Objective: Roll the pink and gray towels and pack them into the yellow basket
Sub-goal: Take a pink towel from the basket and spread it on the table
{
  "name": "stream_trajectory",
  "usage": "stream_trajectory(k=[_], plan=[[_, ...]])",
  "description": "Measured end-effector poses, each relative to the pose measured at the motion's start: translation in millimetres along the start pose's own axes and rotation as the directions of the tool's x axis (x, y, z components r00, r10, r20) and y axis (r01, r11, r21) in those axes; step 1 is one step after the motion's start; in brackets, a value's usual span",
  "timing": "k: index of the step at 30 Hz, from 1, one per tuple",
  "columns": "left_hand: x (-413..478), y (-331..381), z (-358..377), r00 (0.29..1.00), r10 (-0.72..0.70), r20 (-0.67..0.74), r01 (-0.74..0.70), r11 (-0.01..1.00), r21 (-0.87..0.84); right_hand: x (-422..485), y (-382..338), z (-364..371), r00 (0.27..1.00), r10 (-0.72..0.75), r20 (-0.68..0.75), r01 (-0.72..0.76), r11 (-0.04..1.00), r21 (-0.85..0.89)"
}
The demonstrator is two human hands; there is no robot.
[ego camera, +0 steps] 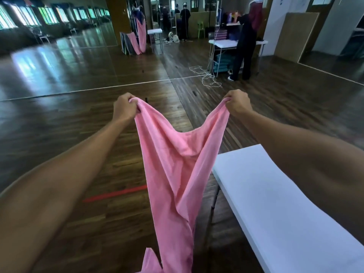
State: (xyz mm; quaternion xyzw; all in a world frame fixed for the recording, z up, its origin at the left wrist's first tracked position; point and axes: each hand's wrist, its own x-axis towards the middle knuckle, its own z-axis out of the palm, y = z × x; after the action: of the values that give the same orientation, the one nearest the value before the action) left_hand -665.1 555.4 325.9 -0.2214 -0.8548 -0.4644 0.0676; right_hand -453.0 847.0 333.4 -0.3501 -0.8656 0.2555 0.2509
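The pink towel (175,174) hangs in the air in front of me, stretched between both hands and sagging in the middle. My left hand (125,106) grips one top corner, and my right hand (237,103) grips the other. The towel's lower end drops out of the bottom of the frame. Both arms reach forward over the dark wooden floor. Neither the gray towel nor the yellow basket is in view.
A white table (275,203) stands at my right, its corner close to the hanging towel. A mirror wall ahead reflects me and the towel. A person (246,46) stands at another table far right, with loose white cord (204,75) on the floor.
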Motion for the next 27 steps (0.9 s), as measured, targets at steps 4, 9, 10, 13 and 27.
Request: stream_trajectory(k=[4,9,10,13,27], plan=[[72,-5,42,0.999,-0.047,-0.021,0.046,0.999,-0.025,88,20,22,0.996,0.049,-0.075,-0.035,0.985,0.171],[194,-37,99,0.980,-0.167,-0.107,0.160,0.985,-0.073,201,54,29,0.964,0.152,-0.219,-0.081,0.950,0.303],[226,-54,108,0.971,-0.199,-0.134,0.191,0.979,-0.072,224,65,27,0.953,0.177,-0.246,-0.095,0.945,0.313],[297,-98,127,0.943,-0.266,-0.203,0.255,0.964,-0.077,287,104,16,0.903,0.281,-0.324,-0.158,0.921,0.357],[184,-43,315,0.955,-0.269,0.125,0.255,0.960,0.118,317,328,-6,0.709,0.579,-0.403,-0.440,0.810,0.388]])
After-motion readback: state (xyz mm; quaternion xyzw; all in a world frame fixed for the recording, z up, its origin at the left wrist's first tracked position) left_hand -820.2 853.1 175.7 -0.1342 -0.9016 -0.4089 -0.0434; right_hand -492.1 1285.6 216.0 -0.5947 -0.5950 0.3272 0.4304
